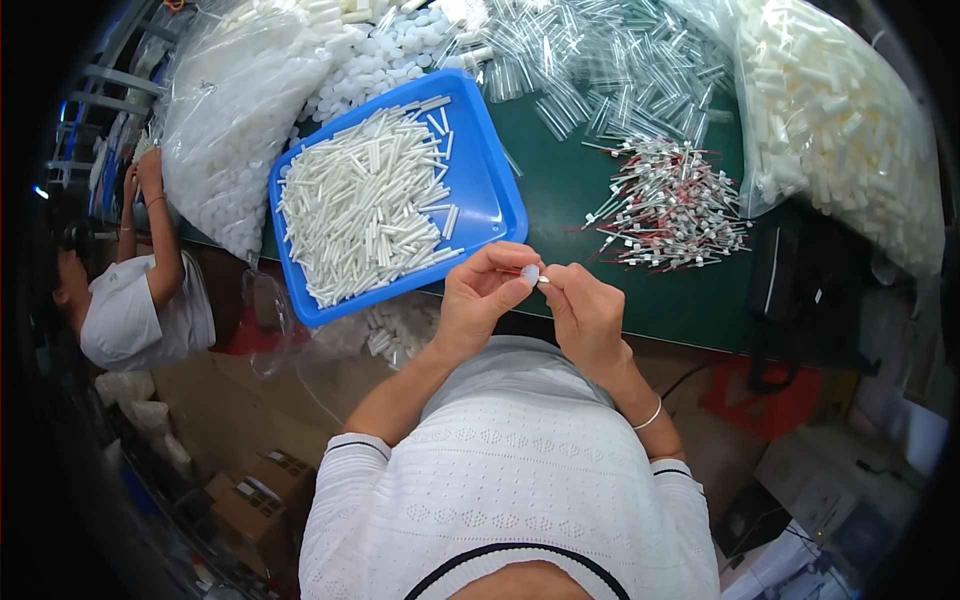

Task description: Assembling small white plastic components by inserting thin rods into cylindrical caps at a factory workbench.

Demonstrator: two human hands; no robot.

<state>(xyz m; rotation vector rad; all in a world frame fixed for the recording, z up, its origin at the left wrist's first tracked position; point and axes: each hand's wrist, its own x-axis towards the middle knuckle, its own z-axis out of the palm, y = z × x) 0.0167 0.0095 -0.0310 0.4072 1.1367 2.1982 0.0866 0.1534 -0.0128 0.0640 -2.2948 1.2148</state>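
Observation:
Close together above the table's near edge, both my hands work on small parts. My left hand (480,298) is closed, pinching a translucent white plastic cap (530,273) between thumb and forefinger; a bit of red shows beside it. My right hand (588,312) is closed too, its fingertips on a tiny white piece (543,280) touching or almost touching the cap. That piece is too small to identify surely. To the left of my hands, a blue tray (497,205) bears a heap of white sticks (365,205). A pile of red-and-white wire leads with small white connectors (675,205) lies to the right.
Clear plastic tubes (600,60) are piled at the back of the green table (560,200). Bags of white caps (215,150) and white cylinders (835,120) flank it. A black device (775,275) stands at right. Another person (150,300) works at far left. Cardboard boxes (255,505) sit on the floor.

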